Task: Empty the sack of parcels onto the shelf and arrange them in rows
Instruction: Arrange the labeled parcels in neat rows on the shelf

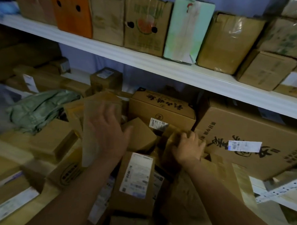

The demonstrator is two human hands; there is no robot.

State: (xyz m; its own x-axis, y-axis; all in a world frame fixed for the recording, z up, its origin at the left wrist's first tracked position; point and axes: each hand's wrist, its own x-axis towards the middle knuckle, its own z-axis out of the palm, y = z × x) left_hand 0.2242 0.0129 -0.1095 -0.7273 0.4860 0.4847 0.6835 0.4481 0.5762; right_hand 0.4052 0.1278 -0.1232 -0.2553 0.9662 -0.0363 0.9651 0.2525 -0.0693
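A heap of brown cardboard parcels covers the lower shelf in front of me. My left hand (107,132) grips a tall taped parcel (93,113), tilted and blurred with motion. My right hand (188,146) is curled over the top edge of a small brown parcel (173,135), which sits low among the others. A labelled parcel (136,178) lies between my forearms. The green woven sack (37,109) lies crumpled and flat at the left on top of some boxes.
Two big printed cartons (163,109) (245,138) stand at the back right of the lower shelf. The white upper shelf (146,59) carries a row of upright boxes, among them an orange one (72,12). A perforated metal upright (280,188) shows at the right.
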